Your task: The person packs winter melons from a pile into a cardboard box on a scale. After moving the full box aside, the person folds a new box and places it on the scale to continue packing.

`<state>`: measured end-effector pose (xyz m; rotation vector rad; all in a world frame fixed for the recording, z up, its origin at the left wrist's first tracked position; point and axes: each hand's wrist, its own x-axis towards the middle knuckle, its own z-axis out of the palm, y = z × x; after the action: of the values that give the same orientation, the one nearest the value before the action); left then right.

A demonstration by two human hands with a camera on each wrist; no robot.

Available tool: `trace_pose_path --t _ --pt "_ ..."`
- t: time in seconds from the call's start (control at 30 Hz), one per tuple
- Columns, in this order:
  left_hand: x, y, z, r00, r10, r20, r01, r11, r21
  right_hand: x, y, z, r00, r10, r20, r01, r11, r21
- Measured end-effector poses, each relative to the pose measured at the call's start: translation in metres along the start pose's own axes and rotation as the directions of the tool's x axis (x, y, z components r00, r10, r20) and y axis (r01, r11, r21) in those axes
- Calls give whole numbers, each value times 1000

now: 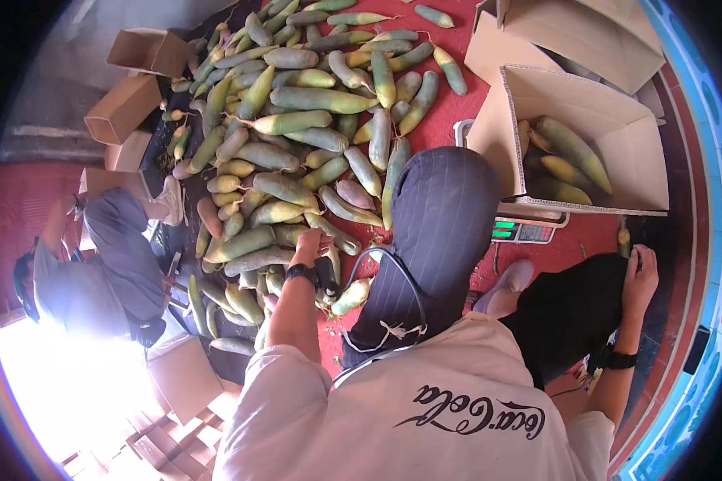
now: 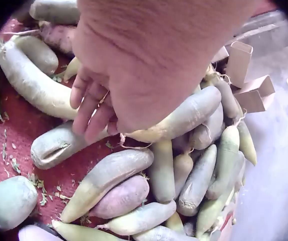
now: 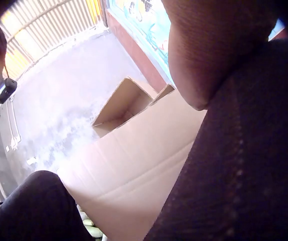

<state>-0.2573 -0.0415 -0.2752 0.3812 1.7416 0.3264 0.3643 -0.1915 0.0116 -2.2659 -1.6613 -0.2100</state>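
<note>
In the head view my left hand (image 1: 313, 245) reaches down at the near side of a big pile of green radishes (image 1: 321, 99). The left wrist view shows its fingers (image 2: 100, 119) loosely bent and overlapping a green radish with a split in its skin (image 2: 58, 145). Beside that lie a pinkish radish (image 2: 124, 197) and a pale curved radish (image 2: 38, 83). My right hand (image 1: 640, 280) rests on my right knee and holds nothing; in the right wrist view it sits on the dark trouser cloth (image 3: 244, 150).
An open cardboard box (image 1: 634, 160) with several radishes inside stands on a scale with a lit green display (image 1: 505, 230), past my knees. More boxes (image 1: 569, 40) stand behind it. At the left another person (image 1: 96, 264) sits near small boxes (image 1: 123, 110). Red matting (image 1: 449, 120) covers the floor.
</note>
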Motion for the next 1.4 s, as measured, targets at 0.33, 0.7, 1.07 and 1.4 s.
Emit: trace_pose_path --t 0.33,0.7,1.07,1.4 --pt "-176 108 3 805 575 145 -531 808 -256 -1 -12 -6 995 40 -96 -31 995 96" --pt "-413 275 93 -54 910 412 -642 285 -712 -14 -4 -15 973 86 -213 -49 984 170" --pt "-448 292 240 -54 767 640 -436 558 -706 -26 7 -19 952 112 -285 -51 976 214" --pt "-399 235 302 265 480 836 -771 627 -116 -29 12 -19 958 122 -261 -67 975 209"
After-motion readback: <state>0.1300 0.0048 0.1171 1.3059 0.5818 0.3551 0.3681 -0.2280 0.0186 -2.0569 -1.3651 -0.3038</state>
